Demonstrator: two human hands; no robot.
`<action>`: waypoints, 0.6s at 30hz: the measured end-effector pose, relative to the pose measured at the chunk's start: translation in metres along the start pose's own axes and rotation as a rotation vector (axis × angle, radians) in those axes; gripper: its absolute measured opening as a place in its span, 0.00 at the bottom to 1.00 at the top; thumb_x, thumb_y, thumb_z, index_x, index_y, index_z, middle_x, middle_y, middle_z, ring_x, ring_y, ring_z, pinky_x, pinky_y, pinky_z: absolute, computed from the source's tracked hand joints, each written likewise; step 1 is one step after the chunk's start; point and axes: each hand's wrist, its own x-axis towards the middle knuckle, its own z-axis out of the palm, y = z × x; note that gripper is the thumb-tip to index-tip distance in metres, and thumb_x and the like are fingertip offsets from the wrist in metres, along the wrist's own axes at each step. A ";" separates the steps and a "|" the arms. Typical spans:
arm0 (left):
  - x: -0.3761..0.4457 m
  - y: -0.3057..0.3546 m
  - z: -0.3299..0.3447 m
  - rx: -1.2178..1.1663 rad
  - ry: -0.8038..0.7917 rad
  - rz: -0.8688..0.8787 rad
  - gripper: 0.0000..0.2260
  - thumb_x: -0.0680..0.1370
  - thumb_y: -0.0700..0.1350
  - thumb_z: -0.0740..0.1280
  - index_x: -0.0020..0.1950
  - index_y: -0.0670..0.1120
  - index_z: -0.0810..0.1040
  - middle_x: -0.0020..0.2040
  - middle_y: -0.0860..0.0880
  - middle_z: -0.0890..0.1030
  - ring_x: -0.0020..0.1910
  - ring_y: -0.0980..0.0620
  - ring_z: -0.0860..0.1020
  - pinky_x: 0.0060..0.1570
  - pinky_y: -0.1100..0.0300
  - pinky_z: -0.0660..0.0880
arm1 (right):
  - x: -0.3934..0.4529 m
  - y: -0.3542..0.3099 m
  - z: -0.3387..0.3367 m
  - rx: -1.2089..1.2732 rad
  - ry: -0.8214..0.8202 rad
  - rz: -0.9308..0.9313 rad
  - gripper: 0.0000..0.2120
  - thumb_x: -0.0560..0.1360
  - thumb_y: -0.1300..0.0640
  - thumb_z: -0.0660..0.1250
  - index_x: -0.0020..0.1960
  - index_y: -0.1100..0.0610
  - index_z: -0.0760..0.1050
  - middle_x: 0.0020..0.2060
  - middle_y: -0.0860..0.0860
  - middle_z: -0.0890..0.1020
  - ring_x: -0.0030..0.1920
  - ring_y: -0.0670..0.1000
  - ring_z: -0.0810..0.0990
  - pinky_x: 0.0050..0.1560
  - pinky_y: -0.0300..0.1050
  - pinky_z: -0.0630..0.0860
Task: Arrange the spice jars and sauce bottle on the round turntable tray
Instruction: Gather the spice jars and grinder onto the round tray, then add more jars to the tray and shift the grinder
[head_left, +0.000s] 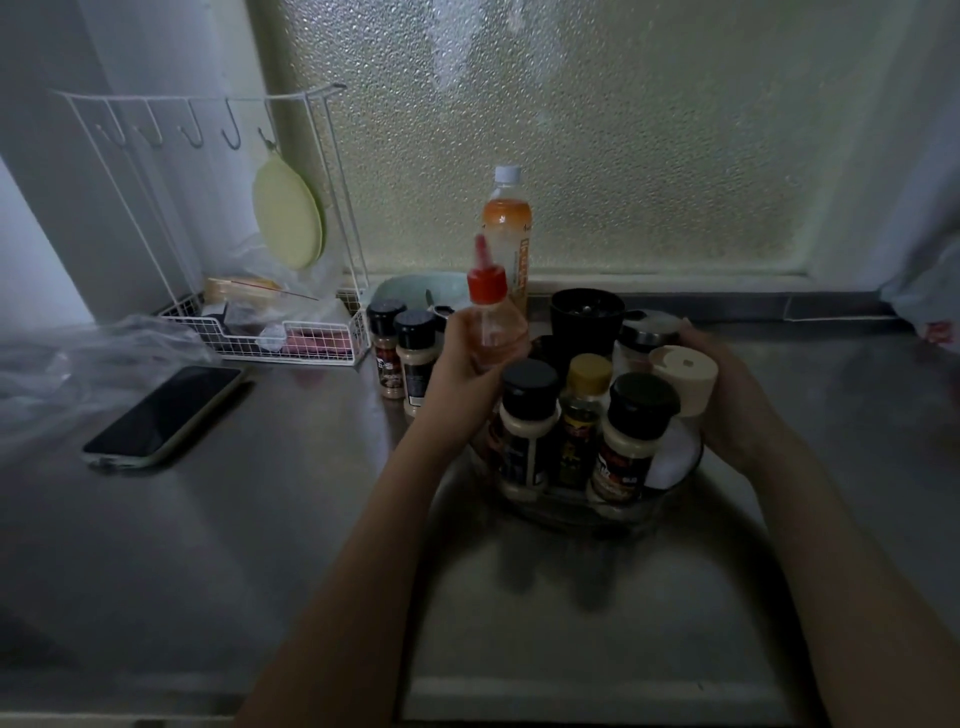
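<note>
- Head view, centre of the frame: the left hand (467, 358) is wrapped around the sauce bottle (491, 317), a clear bottle with a red nozzle cap, held upright at the upper-left edge of the turntable tray (670, 491).
- Right of centre: the right hand (727, 395) is cupped against the far right side of the tray, fingers curled round the cream-lidded container (683, 382); whether it grips that container or only steadies it cannot be told.
- On the tray, front row: a black-capped jar (527, 421), a yellow-capped jar (584, 410) and another black-capped jar (636, 431) stand upright and close together, with a dark grinder (587, 317) behind them.
- Left of the tray, on the steel counter (260, 519): two spice jars (402, 348) stand side by side, not yet loaded.
- Lower left: a phone (166, 413) lies flat, well apart from the work.
- Judged step: seating the sauce bottle in a gap at the tray's back left.
- To do it well: keep the bottle vertical, lower it straight down behind the front jars so its base clears their caps, and let the right hand hold the tray from spinning until the bottle stands.
- Room should be left for the two remaining jars.
</note>
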 end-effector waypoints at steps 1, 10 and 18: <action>0.000 0.001 0.001 -0.032 -0.024 -0.027 0.19 0.75 0.34 0.66 0.63 0.44 0.65 0.52 0.53 0.77 0.47 0.67 0.79 0.48 0.68 0.76 | 0.000 0.000 0.000 0.006 0.011 0.002 0.21 0.81 0.54 0.50 0.43 0.52 0.81 0.34 0.43 0.85 0.36 0.41 0.83 0.37 0.33 0.77; -0.013 0.008 -0.007 0.564 0.496 0.237 0.21 0.73 0.46 0.61 0.63 0.40 0.74 0.58 0.41 0.79 0.58 0.43 0.74 0.58 0.51 0.71 | 0.001 0.002 -0.002 0.002 0.038 -0.011 0.20 0.80 0.53 0.52 0.41 0.51 0.82 0.34 0.45 0.86 0.37 0.42 0.83 0.38 0.33 0.78; -0.002 -0.023 -0.018 0.511 0.569 -0.159 0.27 0.73 0.41 0.70 0.69 0.41 0.64 0.65 0.37 0.71 0.61 0.37 0.73 0.58 0.50 0.70 | 0.000 0.000 0.002 0.054 0.057 0.000 0.24 0.81 0.52 0.52 0.37 0.50 0.83 0.32 0.45 0.85 0.34 0.42 0.83 0.34 0.33 0.77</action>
